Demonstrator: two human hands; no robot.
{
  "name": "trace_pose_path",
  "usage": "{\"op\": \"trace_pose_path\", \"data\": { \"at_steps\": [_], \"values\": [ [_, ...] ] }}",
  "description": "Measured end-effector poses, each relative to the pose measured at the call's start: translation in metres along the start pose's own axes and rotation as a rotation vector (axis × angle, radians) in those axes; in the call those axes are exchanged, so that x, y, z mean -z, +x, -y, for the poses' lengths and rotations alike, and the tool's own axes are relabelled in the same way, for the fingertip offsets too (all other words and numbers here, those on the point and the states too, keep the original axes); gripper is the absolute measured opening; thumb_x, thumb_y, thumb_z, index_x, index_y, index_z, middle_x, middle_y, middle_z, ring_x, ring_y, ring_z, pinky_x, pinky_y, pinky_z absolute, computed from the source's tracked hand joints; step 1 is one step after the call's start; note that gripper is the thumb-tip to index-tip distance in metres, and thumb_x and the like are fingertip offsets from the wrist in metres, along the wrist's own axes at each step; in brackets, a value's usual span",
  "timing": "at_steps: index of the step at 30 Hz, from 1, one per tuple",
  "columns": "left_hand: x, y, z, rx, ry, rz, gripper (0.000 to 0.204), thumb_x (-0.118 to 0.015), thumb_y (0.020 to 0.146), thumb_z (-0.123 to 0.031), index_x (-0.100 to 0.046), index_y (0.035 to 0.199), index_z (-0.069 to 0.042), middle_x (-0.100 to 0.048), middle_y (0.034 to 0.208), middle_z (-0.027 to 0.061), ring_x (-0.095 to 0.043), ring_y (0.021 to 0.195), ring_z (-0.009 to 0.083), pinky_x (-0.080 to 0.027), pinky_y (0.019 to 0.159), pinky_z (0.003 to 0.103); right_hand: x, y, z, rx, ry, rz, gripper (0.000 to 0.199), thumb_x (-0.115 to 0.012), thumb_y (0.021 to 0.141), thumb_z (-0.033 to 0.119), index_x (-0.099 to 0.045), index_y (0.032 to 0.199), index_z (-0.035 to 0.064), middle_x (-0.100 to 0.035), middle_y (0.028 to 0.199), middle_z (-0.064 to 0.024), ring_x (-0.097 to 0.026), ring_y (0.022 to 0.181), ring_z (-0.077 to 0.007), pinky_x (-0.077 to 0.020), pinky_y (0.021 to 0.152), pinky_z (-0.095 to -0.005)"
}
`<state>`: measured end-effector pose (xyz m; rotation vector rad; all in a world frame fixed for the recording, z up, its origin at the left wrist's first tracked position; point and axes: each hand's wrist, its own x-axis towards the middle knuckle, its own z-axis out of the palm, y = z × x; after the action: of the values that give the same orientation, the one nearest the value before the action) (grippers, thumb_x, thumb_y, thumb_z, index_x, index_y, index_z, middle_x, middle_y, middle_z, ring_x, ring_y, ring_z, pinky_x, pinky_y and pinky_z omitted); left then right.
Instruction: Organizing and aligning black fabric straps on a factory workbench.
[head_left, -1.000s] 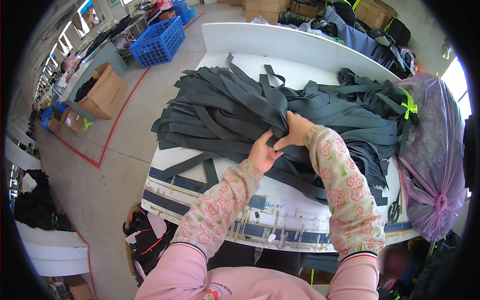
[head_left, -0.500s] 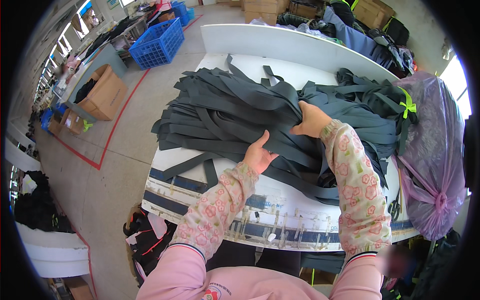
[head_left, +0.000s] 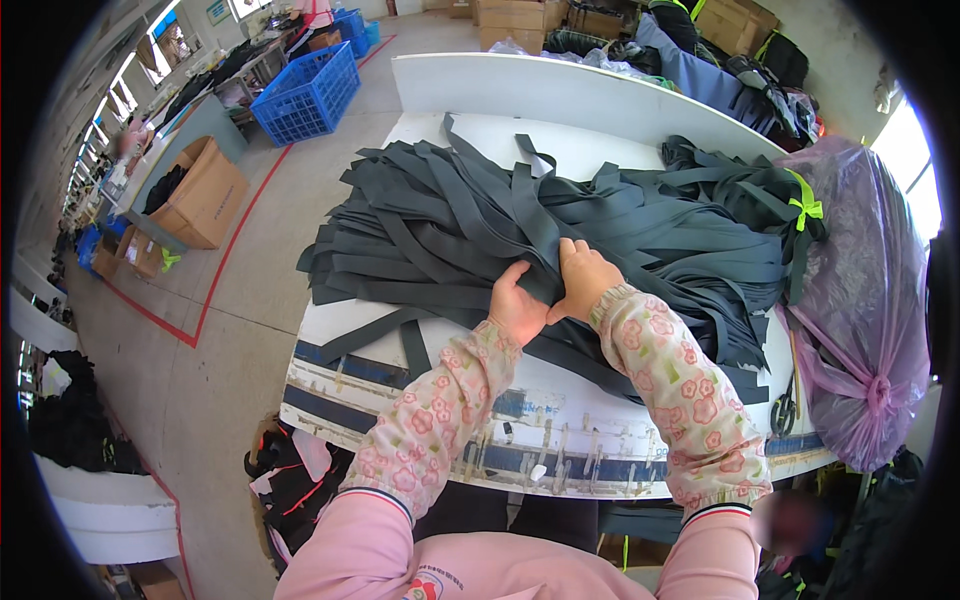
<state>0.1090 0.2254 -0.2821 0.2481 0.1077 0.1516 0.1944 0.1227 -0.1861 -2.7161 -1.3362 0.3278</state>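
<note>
Left hand (head_left: 518,308) and right hand (head_left: 587,282) meet at dark straps (head_left: 420,235), grip hidden from me; uneven tugging could tangle them.

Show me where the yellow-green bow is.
On the head view's right, the bow is at the end of the dark strips, beside the pink bag.

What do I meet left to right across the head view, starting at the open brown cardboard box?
Open brown cardboard box, blue plastic lattice crate, bare left hand, bare right hand, translucent pink plastic bag. Flat dark grey strips spread around both hands.
</note>
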Motion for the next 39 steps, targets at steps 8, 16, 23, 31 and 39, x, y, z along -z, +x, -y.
{"op": "trace_pose_path", "data": {
  "at_steps": [8, 16, 23, 31, 39],
  "values": [
    [-0.002, 0.014, -0.008, -0.073, -0.002, 0.035, 0.04, -0.056, 0.097, -0.035, -0.059, 0.127, -0.008, -0.06, 0.135, 0.0042, -0.052, 0.126, 0.0231, -0.035, 0.108, 0.045, 0.035, 0.007, -0.009, 0.039, 0.076, -0.226, 0.041, -0.071, 0.069, 0.014, -0.053, 0.104, 0.0008, -0.067, 0.097, -0.0224, -0.068, 0.093, -0.0404, -0.0555, 0.081, -0.0469],
    [-0.001, -0.004, -0.009, 0.024, 0.515, -0.053, 0.031, -0.065, 0.095, -0.045, -0.064, 0.106, -0.016, -0.059, 0.111, -0.0039, -0.052, 0.111, 0.0132, -0.032, 0.108, 0.042, 0.047, 0.007, -0.027, -0.006, 0.24, -0.199, 0.059, -0.072, 0.064, 0.016, -0.052, 0.116, -0.0025, -0.066, 0.097, -0.0303, -0.063, 0.099, -0.0476, -0.0512, 0.086, -0.0486],
    [-0.026, -0.002, -0.012, 0.134, 1.183, -0.021, 0.03, -0.07, 0.093, -0.04, -0.061, 0.094, -0.011, -0.062, 0.11, 0.0003, -0.062, 0.095, 0.0177, -0.05, 0.083, 0.036, 0.031, 0.012, -0.05, -0.013, 0.293, -0.092, 0.061, -0.076, 0.063, 0.021, -0.052, 0.114, -0.0023, -0.066, 0.097, -0.0308, -0.064, 0.099, -0.0465, -0.051, 0.086, -0.0463],
    [-0.007, -0.014, -0.006, -0.626, 2.461, 0.691, 0.068, -0.072, 0.086, -0.04, -0.048, 0.144, -0.014, -0.034, 0.157, 0.0137, -0.028, 0.146, 0.0337, -0.02, 0.119, 0.058, 0.11, 0.009, -0.055, 0.086, 0.185, -0.346, 0.06, -0.073, 0.065, 0.016, -0.055, 0.12, -0.0011, -0.067, 0.1, -0.0276, -0.064, 0.1, -0.0433, -0.0508, 0.087, -0.0425],
    [0.036, 0.006, -0.015, -0.312, 2.629, 0.579, 0.089, -0.072, 0.082, -0.052, -0.033, 0.155, -0.018, -0.016, 0.166, 0.0107, -0.012, 0.154, 0.0297, -0.006, 0.12, 0.061, 0.316, -0.066, -0.07, 0.158, 0.306, -0.819, 0.037, -0.066, 0.074, 0.011, -0.066, 0.109, -0.001, -0.067, 0.09, -0.0082, -0.061, 0.085, -0.0159, -0.0475, 0.079, -0.0274]
  ]
}}
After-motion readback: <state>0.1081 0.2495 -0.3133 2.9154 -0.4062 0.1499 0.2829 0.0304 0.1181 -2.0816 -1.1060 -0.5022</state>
